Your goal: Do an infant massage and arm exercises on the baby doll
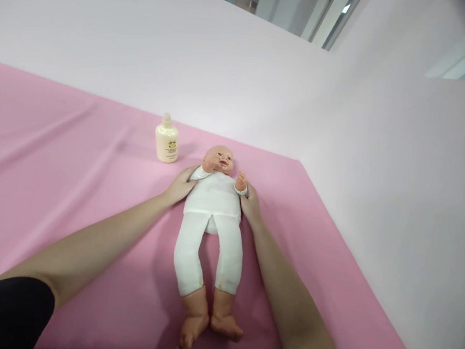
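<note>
A baby doll (214,195) with a white cloth body lies on its back, its head away from me and its bare feet toward me. My left hand (181,185) is at the doll's side under its raised arm, fingers partly hidden behind it. On the other side, my right hand (251,202) is against the doll below its other arm, most of its fingers out of sight. Between them, both hands clasp the doll's upper body. Left of the doll's head stands a cream-coloured bottle (167,141) with a cap and a printed label, apart from my left hand.
A pink sheet (92,183) with some creases covers the surface under the doll. White walls (225,75) rise along its far edge and right side. Above the far wall, a window (273,3) shows at the top.
</note>
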Demonstrator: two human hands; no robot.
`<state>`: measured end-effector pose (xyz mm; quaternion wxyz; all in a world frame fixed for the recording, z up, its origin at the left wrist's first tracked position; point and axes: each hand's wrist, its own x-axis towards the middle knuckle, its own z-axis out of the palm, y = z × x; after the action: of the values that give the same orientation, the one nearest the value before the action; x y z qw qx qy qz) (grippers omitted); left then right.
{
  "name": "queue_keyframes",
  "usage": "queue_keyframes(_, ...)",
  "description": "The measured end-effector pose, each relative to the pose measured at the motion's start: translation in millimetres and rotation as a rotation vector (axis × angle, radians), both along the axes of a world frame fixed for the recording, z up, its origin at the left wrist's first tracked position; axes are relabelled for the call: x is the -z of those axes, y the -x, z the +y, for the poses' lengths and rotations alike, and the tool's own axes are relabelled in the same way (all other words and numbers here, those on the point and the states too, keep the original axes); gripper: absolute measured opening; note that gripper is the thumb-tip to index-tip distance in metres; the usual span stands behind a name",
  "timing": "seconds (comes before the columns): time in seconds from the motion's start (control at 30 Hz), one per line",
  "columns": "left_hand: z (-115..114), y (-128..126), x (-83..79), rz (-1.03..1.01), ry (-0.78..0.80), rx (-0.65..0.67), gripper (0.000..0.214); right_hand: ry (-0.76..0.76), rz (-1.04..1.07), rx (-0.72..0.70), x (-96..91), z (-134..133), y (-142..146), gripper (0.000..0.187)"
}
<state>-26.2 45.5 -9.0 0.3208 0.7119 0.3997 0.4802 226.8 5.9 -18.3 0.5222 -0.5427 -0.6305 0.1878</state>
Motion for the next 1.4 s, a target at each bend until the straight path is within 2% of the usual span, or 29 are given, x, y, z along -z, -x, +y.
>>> queue_keyframes(0.53,1.3,0.6,0.8,0.018,-0.039,0.024,0.050,-0.018,-0.021,-0.006,3.5,2.7,-1.8,0.038)
queue_keyframes(0.67,0.6,0.7,1.6,0.052,-0.040,0.002,0.051,-0.025,-0.041,-0.013,6.5,3.9,-3.1,0.045)
queue_keyframes(0.87,-1.0,0.5,1.7,0.170,-0.139,0.008,0.056,-0.046,-0.118,-0.039,7.7,4.7,-3.2,0.051)
queue_keyframes(1.07,1.0,0.8,3.1,0.177,-0.167,0.005,0.055,-0.044,-0.102,-0.023,5.8,4.1,-2.5,0.046)
queue_keyframes(1.17,0.9,0.4,3.3,0.126,-0.134,0.002,0.053,-0.027,-0.049,-0.013,5.5,3.6,-2.3,0.041)
queue_keyframes(1.4,-1.1,-0.9,1.9,-0.084,0.062,-0.006,0.050,0.115,0.182,0.051,3.2,1.5,-2.1,0.034)
